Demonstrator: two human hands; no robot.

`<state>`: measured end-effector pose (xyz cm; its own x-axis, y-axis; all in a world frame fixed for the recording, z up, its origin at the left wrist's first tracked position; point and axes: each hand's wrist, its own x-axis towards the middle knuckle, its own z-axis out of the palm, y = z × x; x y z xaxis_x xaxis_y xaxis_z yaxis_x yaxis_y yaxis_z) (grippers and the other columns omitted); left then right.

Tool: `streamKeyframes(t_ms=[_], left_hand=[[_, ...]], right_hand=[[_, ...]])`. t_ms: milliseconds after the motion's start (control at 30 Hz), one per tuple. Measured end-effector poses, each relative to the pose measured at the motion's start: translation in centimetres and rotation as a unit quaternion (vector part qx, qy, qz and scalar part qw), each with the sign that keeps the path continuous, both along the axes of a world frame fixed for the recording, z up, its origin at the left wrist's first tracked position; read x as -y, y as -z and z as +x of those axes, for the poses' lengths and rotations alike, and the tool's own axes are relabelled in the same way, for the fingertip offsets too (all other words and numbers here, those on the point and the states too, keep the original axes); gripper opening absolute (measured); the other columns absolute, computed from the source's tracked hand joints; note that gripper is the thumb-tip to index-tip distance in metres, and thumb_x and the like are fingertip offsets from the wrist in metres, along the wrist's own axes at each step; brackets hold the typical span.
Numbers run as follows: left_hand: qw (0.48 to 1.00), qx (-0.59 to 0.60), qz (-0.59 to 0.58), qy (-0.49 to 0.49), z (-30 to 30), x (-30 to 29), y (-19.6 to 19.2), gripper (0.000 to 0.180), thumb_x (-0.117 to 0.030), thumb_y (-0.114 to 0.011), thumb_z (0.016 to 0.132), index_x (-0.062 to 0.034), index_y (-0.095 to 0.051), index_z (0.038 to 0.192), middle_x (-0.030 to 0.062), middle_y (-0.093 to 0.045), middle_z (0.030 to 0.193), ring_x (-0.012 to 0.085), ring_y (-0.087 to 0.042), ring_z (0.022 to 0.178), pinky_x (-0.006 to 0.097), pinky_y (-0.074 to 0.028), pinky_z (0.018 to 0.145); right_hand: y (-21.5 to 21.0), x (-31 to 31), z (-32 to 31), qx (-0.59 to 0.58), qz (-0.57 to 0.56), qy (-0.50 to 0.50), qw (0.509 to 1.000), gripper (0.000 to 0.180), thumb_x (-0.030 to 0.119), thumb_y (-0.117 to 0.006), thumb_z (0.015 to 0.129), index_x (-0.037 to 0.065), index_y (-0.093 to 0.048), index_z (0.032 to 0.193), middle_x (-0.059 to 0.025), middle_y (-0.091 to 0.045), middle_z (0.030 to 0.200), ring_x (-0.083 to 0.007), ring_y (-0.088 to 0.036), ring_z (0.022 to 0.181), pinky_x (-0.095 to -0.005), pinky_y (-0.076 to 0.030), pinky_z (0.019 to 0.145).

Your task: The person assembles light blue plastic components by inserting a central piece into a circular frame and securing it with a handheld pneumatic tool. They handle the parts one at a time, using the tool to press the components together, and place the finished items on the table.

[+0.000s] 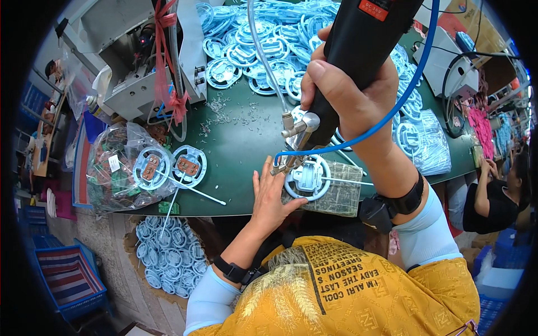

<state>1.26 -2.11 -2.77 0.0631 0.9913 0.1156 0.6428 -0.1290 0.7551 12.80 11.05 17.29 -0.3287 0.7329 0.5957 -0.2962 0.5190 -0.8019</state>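
Observation:
My right hand (361, 103) is closed around a thick black electric screwdriver (358, 47), held at a slant with its metal head low over the work. Beneath that head lies a round light-blue plastic part (308, 178) with a thin white stem pointing right. It rests on a taped, dark greenish pad (344, 193) at the near table edge. My left hand (270, 196) holds the part at its left side, thumb on the near rim and fingers stretched toward the screwdriver's tip. The tip itself is partly hidden by the metal fittings.
Left on the table are two round parts with brown circuit boards (188, 166) and a clear bag of boards (109, 168). Light-blue parts (269, 47) pile up behind loose screws (213, 115). A blue hose (417, 84) curves past my right arm. A co-worker (499, 196) sits right.

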Motion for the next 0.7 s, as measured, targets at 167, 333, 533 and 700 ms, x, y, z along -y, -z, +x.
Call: streamKeyframes(t_ms=[167, 333, 533, 700], left_hand=[[1.0, -0.018, 0.004, -0.006, 0.1, 0.0, -0.2, 0.078, -0.03, -0.086, 0.068, -0.0081, -0.05, 0.134, 0.0216, -0.03, 0.152, 0.0396, -0.021, 0.144, 0.063, -0.013, 0.112], [1.0, -0.025, -0.005, 0.0, 0.1, -0.2, 0.1, 0.08, -0.03, -0.086, 0.067, -0.0083, -0.049, 0.136, 0.021, -0.027, 0.154, 0.0392, -0.021, 0.144, 0.064, -0.014, 0.111], [0.999, -0.036, -0.003, -0.002, 0.0, -0.4, -1.3, 0.086, -0.03, -0.086, 0.067, -0.006, -0.045, 0.139, 0.0211, -0.028, 0.153, 0.038, -0.021, 0.145, 0.064, -0.016, 0.11], [0.996, -0.065, 0.05, 0.024, 0.1, -0.8, -2.6, 0.095, -0.031, -0.088, 0.063, -0.0002, -0.04, 0.138, 0.0203, -0.033, 0.149, 0.0368, -0.027, 0.142, 0.061, -0.02, 0.11]], right_hand=[[0.6, 0.1, 0.0, 0.008, 0.002, -0.013, 1.0, 0.033, 0.002, -0.062, 0.083, -0.004, -0.049, 0.112, -0.0096, -0.058, 0.077, -0.0175, -0.062, 0.061, -0.0295, -0.052, 0.055], [1.2, 0.9, -0.8, 0.01, -0.003, 0.009, 1.0, 0.034, 0.003, -0.062, 0.083, -0.004, -0.05, 0.114, -0.0089, -0.059, 0.079, -0.0156, -0.062, 0.061, -0.0283, -0.052, 0.056], [-1.8, -0.1, 1.2, -0.035, 0.006, 0.006, 0.999, 0.037, 0.005, -0.061, 0.085, -0.006, -0.048, 0.118, -0.0087, -0.059, 0.08, -0.0153, -0.062, 0.061, -0.0281, -0.051, 0.057], [-3.1, -1.1, 3.1, -0.029, 0.028, 0.066, 0.997, 0.037, 0.005, -0.062, 0.086, -0.006, -0.048, 0.118, -0.01, -0.059, 0.08, -0.0162, -0.061, 0.061, -0.0297, -0.052, 0.056]])
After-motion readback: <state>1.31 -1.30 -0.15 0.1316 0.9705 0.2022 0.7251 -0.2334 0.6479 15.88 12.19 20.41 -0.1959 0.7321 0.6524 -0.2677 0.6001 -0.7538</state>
